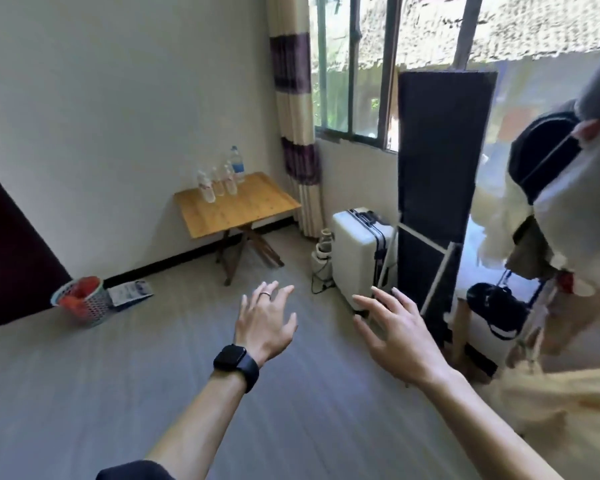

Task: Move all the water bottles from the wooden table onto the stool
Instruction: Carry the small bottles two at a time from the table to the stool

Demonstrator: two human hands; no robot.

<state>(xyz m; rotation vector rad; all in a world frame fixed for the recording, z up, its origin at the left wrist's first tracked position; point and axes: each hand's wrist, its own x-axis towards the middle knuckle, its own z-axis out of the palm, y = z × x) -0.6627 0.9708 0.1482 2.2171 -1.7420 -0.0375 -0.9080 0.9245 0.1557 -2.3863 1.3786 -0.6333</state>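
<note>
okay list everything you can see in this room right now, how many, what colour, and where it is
water bottles: four, clear, one taller with a blue label; standing at the table's back corner by the wall
table: one, light wood, folding legs; against the wall left of the curtain
curtain: one, cream with purple bands; left of the window
suitcase: one, white, upright; on the floor under the window
basket: one, white mesh with something red inside; on the floor at left
booklet: one, pale; on the floor beside the basket
dark panel: one, black; upright right of the suitcase
stool: none that I can make out
watch: one, black; left wrist
left hand: empty, fingers spread
right hand: empty, fingers spread
</note>
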